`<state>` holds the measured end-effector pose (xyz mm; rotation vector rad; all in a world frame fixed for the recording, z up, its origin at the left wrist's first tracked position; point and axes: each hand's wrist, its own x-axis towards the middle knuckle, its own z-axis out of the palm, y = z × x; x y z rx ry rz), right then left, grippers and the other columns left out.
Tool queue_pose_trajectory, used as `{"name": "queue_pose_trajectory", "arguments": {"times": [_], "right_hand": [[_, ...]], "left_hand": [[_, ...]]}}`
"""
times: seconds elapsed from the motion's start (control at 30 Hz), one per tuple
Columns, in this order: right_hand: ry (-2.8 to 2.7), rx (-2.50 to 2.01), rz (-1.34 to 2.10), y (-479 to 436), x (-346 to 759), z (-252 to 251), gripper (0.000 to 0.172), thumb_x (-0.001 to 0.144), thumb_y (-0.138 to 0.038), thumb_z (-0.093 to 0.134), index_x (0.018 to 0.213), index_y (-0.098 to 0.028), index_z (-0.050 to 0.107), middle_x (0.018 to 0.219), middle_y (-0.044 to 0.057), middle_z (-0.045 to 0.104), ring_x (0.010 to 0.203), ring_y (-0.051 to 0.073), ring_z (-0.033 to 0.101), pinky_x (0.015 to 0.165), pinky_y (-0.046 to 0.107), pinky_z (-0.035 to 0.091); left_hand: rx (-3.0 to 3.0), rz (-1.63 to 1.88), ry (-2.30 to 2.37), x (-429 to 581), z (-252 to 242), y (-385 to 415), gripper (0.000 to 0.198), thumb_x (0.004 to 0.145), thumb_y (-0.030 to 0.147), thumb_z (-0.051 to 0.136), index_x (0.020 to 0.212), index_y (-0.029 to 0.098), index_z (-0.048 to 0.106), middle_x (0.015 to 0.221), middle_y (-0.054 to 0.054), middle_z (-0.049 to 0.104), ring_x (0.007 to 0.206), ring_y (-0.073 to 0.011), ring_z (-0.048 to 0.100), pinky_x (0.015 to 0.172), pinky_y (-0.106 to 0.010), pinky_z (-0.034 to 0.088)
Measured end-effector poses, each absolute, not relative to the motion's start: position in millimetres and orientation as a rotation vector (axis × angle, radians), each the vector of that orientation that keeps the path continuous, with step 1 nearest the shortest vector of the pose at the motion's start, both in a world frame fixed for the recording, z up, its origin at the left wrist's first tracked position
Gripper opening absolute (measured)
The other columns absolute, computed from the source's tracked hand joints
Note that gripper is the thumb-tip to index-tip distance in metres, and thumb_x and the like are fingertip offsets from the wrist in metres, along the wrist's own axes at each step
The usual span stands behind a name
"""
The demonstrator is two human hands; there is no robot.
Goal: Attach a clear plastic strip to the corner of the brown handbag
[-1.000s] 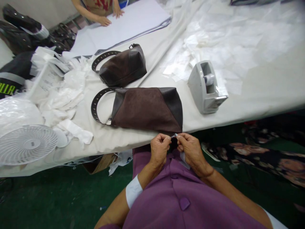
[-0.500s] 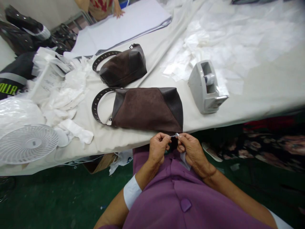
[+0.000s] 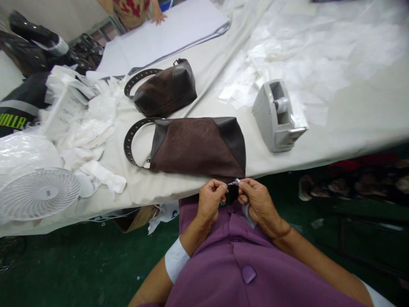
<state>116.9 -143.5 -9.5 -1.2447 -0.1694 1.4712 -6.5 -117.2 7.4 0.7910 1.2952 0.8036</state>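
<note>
A brown suede handbag with dark leather corners lies at the table's front edge. Just below its right corner, my left hand pinches one end of a small shiny piece, possibly a zipper pull. My right hand is closed at the other end on a thin white wrapping strip; translucent white material hangs under that palm. Whether the shiny piece joins the bag cannot be made out. Behind lies a second brown handbag with an eyeleted strap.
A grey tape dispenser stands right of the bags. Loose white tissue sheets cover the back right. At left are a white fan and crumpled wrapping. Across the table, another person's hand rests on white sheets.
My left hand has shifted slightly left, and more of the shiny piece shows between my fingertips. At the right, the floral-clothed person beside the table has moved farther right.
</note>
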Motion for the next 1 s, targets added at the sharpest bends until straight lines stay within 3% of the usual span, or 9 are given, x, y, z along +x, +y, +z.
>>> {"name": "queue_pose_trajectory", "arguments": {"times": [0.43, 0.6, 0.7, 0.87, 1.0], "right_hand": [[-0.291, -1.436, 1.259, -143, 117, -10, 0.02, 0.068, -0.031, 0.071, 0.062, -0.018, 0.057, 0.049, -0.006, 0.048, 0.037, 0.005, 0.034, 0.036, 0.02, 0.025], [-0.856, -1.685, 0.831, -147, 130, -1, 0.014, 0.077, -0.032, 0.066, 0.07, -0.02, 0.067, 0.064, 0.001, 0.063, 0.058, 0.014, 0.054, 0.055, 0.025, 0.039], [-1.098, -1.664, 0.634, -148, 136, 3, 0.014, 0.082, -0.031, 0.061, 0.076, -0.021, 0.068, 0.073, 0.002, 0.067, 0.068, 0.017, 0.059, 0.065, 0.027, 0.042], [-1.257, -1.658, 0.52, -149, 141, 1, 0.019, 0.083, -0.029, 0.055, 0.069, -0.018, 0.063, 0.066, 0.001, 0.06, 0.063, 0.014, 0.054, 0.06, 0.026, 0.037], [-0.991, -1.742, 0.718, -151, 140, -2, 0.022, 0.079, -0.031, 0.058, 0.062, -0.017, 0.059, 0.058, -0.002, 0.054, 0.056, 0.011, 0.047, 0.055, 0.024, 0.034]], "left_hand": [[1.01, 0.767, 1.298, -3, 11, -121, 0.014, 0.074, 0.029, 0.062, 0.069, 0.016, 0.059, 0.058, 0.004, 0.054, 0.05, -0.0071, 0.041, 0.049, -0.02, 0.031], [1.131, 0.699, 1.269, 10, 34, -106, 0.016, 0.073, 0.029, 0.063, 0.065, 0.015, 0.06, 0.059, 0.002, 0.056, 0.054, -0.0078, 0.044, 0.053, -0.02, 0.034], [1.098, 0.688, 1.233, 23, 46, -95, 0.015, 0.072, 0.026, 0.061, 0.062, 0.015, 0.058, 0.056, 0.002, 0.055, 0.049, -0.0063, 0.04, 0.051, -0.02, 0.032], [1.091, 0.675, 1.225, 44, 46, -89, 0.01, 0.068, 0.021, 0.059, 0.06, 0.015, 0.057, 0.054, 0.003, 0.055, 0.049, -0.0064, 0.041, 0.052, -0.02, 0.033], [1.207, 0.625, 1.166, 49, 39, -90, 0.012, 0.07, 0.023, 0.058, 0.063, 0.014, 0.063, 0.055, 0.002, 0.056, 0.054, -0.0086, 0.048, 0.054, -0.021, 0.036]]}}
